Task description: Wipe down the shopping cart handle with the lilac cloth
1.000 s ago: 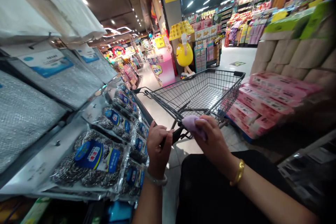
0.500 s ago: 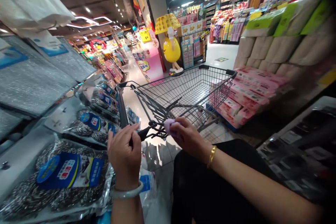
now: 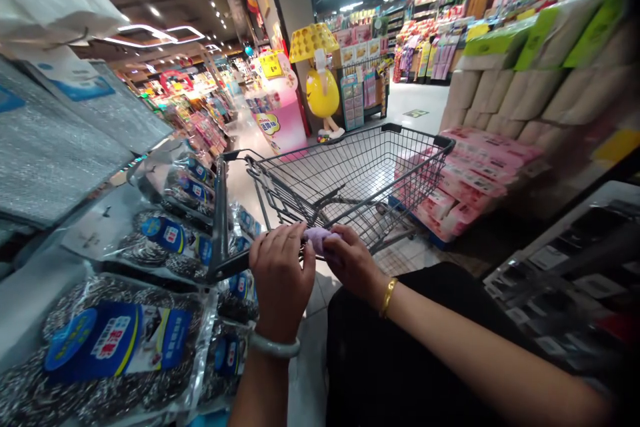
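Observation:
A grey wire shopping cart stands before me, its dark handle bar toward the left. My left hand is curled over the dark side bar at the handle end; its fingertips reach beside the purple cloth. In my right hand a crumpled light-purple cloth is pinched against the cart's rear corner, close to my left fingers. The part of the bar under both hands is hidden. No goods show in the cart basket.
Bagged scouring balls hang on a rack at left. Pink packs and tissue bundles are stacked to the right of the cart. Ahead are a pink display stand and a yellow figure. Dark packaged goods sit at right.
My left hand has moved right along the side bar, up to the cloth. My right hand stays near the cart corner with the cloth. The view has shifted slightly.

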A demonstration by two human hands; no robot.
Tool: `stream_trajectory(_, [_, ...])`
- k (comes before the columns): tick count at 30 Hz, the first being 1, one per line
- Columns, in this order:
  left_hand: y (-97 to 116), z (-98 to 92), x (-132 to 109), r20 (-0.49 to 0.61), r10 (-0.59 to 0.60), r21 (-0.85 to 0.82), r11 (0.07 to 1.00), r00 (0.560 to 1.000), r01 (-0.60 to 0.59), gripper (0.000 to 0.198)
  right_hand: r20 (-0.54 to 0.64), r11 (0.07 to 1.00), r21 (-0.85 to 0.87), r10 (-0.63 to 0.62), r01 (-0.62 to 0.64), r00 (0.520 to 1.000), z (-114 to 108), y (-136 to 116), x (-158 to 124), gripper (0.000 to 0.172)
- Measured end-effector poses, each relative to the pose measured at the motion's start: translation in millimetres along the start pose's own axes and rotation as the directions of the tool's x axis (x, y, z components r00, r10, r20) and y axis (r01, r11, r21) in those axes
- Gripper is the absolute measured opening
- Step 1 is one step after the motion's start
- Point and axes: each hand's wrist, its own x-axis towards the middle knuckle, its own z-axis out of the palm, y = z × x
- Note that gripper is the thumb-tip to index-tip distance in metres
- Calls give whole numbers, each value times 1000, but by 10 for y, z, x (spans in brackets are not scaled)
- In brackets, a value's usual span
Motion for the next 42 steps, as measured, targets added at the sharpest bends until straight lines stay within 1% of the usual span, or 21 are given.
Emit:
stream_trajectory(4, [23,42,62,4,9,-14,1000,1000,-9,31,22,998,-21,-58,59,998,-55,154,58,22])
stream_trajectory(7, [38,128,133,34,77,-85,994,996,-74,32,-125,993,-76,83,-93,989,-108,391,80,21])
stream_trajectory(10, [100,301,215,42,90,-204,976,995,-80,35,-290,966,-105,198,-237,936,-83,493,43,22])
stream_trajectory(11, [133,376,246,43,76,-251,966,996,-63,37,-267,970,-98,189,-222,945,-59,488,25,23])
stream_trajectory(13, [204,541,311,65,41,-331,944,997,-17,39,-105,991,-62,109,-116,988,-22,468,-4,25])
stream_trajectory(15, [252,707,367,114,5,-362,931,994,37,41,12,997,-20,76,-76,997,-40,494,-11,26])
stream_trajectory(16, [262,784,389,142,-11,-361,930,990,62,42,-14,992,-24,124,-124,992,-71,531,-5,25])
stream_trajectory(17, [262,854,405,169,-25,-352,932,985,84,43,-97,976,-38,210,-214,973,-110,577,4,23])
stream_trajectory(19, [245,968,425,216,-50,-311,943,975,118,46,-312,915,-53,365,-399,877,-175,664,18,23])
stream_trajectory(20, [236,1010,431,238,-58,-284,951,970,126,48,-372,898,-53,389,-437,843,-189,691,20,23])
stream_trajectory(21, [230,1041,434,261,-62,-251,959,963,130,50,-373,904,-55,376,-425,848,-188,704,16,24])
stream_trajectory(24, [239,1088,435,358,-69,-135,983,931,124,50,-149,969,-36,238,-246,960,-156,717,-9,26])
stream_trajectory(26, [258,1097,426,409,-75,-71,991,910,114,46,-92,974,-24,224,-227,970,-188,765,-10,26])
stream_trajectory(27, [267,1099,420,418,-75,-51,993,905,106,44,-135,961,-34,266,-273,955,-229,806,-2,25])
stream_trajectory(30, [274,1105,396,382,-79,-21,995,921,94,44,-314,894,-72,400,-442,861,-371,940,38,26])
stream_trajectory(31, [269,1106,387,365,-84,-15,995,927,95,44,-318,889,-80,406,-451,857,-400,969,50,26])
stream_trajectory(34, [232,1096,360,331,-96,3,995,939,101,41,-186,941,-66,314,-331,931,-423,999,79,23])
stream_trajectory(36, [199,1075,338,323,-98,13,995,941,99,39,-146,946,-37,314,-322,938,-463,1029,102,22])
stream_trajectory(37, [183,1059,327,323,-97,16,995,942,97,39,-166,930,-30,357,-366,919,-510,1061,116,23])
stream_trajectory(40, [145,1007,293,327,-98,13,995,940,99,37,-284,849,-25,500,-527,818,-731,1201,139,29])
stream_trajectory(42, [134,979,271,322,-101,5,994,941,105,36,-334,830,-41,513,-556,791,-852,1258,126,31])
